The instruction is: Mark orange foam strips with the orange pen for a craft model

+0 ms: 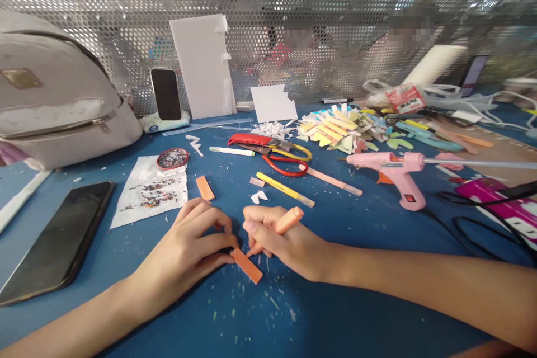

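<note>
Left hand [195, 241]: thumb and fingers pinched on one end of small orange strip [249, 267], strip low over bench [344, 319], between both hands. Right hand [293, 243]: fingers clamped round orange marker [289, 221], tip down at strip's edge; contact cannot be told.

Risks, judged: grip at one end only, so free end could swing under side pressure, line straying. Marker could overrun narrow edge, inking bench or left fingertips. Loose shavings [274, 303] nearby could stick to wet ink, smear it.
</note>
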### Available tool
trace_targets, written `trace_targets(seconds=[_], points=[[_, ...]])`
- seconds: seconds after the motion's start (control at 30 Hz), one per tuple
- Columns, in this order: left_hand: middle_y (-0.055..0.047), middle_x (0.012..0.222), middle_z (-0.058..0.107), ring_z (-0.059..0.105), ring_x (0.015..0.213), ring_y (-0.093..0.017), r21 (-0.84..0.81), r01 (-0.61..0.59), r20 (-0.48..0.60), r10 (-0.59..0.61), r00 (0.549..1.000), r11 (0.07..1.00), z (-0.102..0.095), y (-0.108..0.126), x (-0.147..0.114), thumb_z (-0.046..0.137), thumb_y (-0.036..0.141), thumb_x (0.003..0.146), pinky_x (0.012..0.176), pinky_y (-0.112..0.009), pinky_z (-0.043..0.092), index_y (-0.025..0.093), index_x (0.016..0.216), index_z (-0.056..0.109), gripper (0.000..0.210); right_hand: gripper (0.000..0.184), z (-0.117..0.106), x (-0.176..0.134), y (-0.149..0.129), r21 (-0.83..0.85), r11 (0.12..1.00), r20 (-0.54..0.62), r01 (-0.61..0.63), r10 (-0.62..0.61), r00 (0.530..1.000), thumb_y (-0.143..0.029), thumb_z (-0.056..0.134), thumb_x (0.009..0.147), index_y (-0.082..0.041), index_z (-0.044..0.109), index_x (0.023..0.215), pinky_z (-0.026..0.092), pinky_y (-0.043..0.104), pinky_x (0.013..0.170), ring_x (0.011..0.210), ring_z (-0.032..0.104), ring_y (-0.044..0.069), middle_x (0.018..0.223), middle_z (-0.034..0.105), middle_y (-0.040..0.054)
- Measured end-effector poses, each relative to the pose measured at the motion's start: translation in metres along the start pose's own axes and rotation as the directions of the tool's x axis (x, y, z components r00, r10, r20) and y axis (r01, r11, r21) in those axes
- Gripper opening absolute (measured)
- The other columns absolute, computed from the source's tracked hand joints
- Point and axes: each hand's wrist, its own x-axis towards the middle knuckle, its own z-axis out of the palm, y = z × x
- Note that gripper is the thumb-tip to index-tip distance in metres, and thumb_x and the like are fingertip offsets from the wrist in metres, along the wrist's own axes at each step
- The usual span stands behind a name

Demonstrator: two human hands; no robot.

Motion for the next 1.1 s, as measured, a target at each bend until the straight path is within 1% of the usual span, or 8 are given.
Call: trace_targets(seconds=[0.13,0.27,0.4,0.53,0.63,0.73,0.83,1.1], points=[[0.000,0.105,0.054,0.047,0.098,-0.016,-0.004,0.006,-0.008,-0.007,1.000,1.000,0.0000,0.0002,-0.0008,0.057,0.023,0.103,0.099,-0.033,0.030,0.025,0.110,0.064,0.010,0.054,-0.0007,-0.0003,0.0001,-0.006,1.000,0.019,-0.012,0.012,1.000,-0.055,0.048,0.102,-0.020,0.045,0.061,0.046,0.023,0.056,0.055,0.056,0.012,0.057,0.049,-0.0028],[0.000,0.105,0.055,0.048,0.097,-0.016,-0.006,0.021,0.000,-0.021,1.000,1.000,0.0000,0.0004,-0.0016,0.056,0.023,0.103,0.099,-0.034,0.030,0.025,0.110,0.064,0.011,0.049,-0.0009,-0.0009,-0.0006,0.001,1.000,0.000,-0.002,0.002,1.000,-0.056,0.050,0.100,-0.020,0.046,0.068,0.047,0.022,0.060,0.062,0.060,0.013,0.064,0.051,-0.0029],[-0.001,0.106,0.056,0.049,0.098,-0.016,-0.009,0.031,-0.003,-0.031,1.000,0.999,-0.0001,0.0004,-0.0010,0.055,0.023,0.103,0.098,-0.035,0.031,0.026,0.110,0.064,0.011,0.057,-0.0007,-0.0017,-0.0018,-0.007,1.000,0.021,-0.021,0.021,1.000,-0.056,0.050,0.101,-0.020,0.045,0.058,0.045,0.024,0.057,0.055,0.056,0.012,0.056,0.049,-0.0026],[-0.001,0.105,0.056,0.048,0.098,-0.017,-0.008,0.027,-0.001,-0.027,1.000,1.000,0.0001,0.0004,-0.0008,0.056,0.024,0.103,0.097,-0.035,0.032,0.026,0.110,0.064,0.011,0.054,-0.0007,-0.0022,-0.0026,-0.005,0.999,0.028,-0.041,0.041,0.999,-0.059,0.054,0.099,-0.020,0.047,0.062,0.045,0.023,0.057,0.057,0.057,0.013,0.057,0.052,-0.0026],[-0.001,0.106,0.056,0.048,0.099,-0.017,-0.005,0.026,0.000,-0.026,1.000,1.000,0.0002,0.0006,-0.0011,0.056,0.024,0.103,0.097,-0.034,0.032,0.026,0.111,0.064,0.011,0.058,-0.0011,-0.0020,-0.0030,-0.011,0.999,0.056,-0.053,0.054,0.997,-0.059,0.053,0.099,-0.020,0.046,0.058,0.044,0.024,0.056,0.054,0.057,0.013,0.053,0.052,-0.0018],[-0.001,0.106,0.055,0.047,0.099,-0.016,-0.006,0.029,0.000,-0.029,1.000,1.000,0.0000,0.0010,-0.0015,0.056,0.022,0.103,0.098,-0.034,0.031,0.025,0.110,0.064,0.011,0.056,-0.0016,-0.0019,-0.0034,-0.014,0.999,0.052,-0.050,0.051,0.997,-0.058,0.052,0.100,-0.019,0.046,0.060,0.043,0.023,0.056,0.055,0.056,0.012,0.057,0.053,-0.0021],[-0.001,0.107,0.055,0.046,0.100,-0.017,-0.009,0.027,-0.002,-0.027,1.000,1.000,-0.0003,0.0016,-0.0017,0.057,0.022,0.102,0.098,-0.034,0.031,0.025,0.111,0.064,0.011,0.056,-0.0017,-0.0019,-0.0034,-0.015,0.999,0.076,-0.051,0.052,0.996,-0.057,0.053,0.100,-0.019,0.045,0.059,0.043,0.023,0.055,0.054,0.057,0.012,0.055,0.052,-0.0024],[-0.001,0.107,0.056,0.047,0.100,-0.017,-0.011,0.028,-0.009,-0.028,1.000,1.000,-0.0002,0.0013,-0.0022,0.057,0.023,0.103,0.098,-0.034,0.031,0.025,0.110,0.064,0.011,0.053,-0.0015,-0.0024,-0.0043,-0.023,0.998,0.084,-0.055,0.057,0.995,-0.053,0.052,0.100,-0.020,0.045,0.060,0.043,0.022,0.055,0.054,0.057,0.012,0.055,0.051,-0.0029]])
